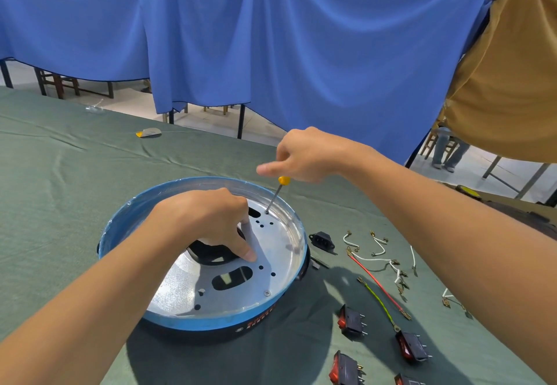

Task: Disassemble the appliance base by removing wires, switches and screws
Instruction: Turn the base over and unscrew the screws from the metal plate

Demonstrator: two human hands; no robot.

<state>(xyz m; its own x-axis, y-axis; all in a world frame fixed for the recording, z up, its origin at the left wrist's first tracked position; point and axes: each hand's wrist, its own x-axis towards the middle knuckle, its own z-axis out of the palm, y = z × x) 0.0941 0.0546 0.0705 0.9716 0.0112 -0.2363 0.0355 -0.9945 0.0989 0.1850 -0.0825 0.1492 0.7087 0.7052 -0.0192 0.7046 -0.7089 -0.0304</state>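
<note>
Switches lie right of base; our left hand grips base, right hand grips screwdriver on far screw; tilted, it could slip.

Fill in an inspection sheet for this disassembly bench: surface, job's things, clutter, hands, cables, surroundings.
Surface: table under wrinkled green cloth.
Job's things: round base with metal plate; one screw near its front edge; red switches and a black socket lie to the right.
Clutter: small yellow-grey scrap at the far side.
Hands: left hand grips the base's middle; right hand holds a screwdriver, tip at the plate's far edge.
Cables: loose white, red and yellow-green wires right of the base.
Surroundings: blue curtain, tan curtain, chairs.
</note>
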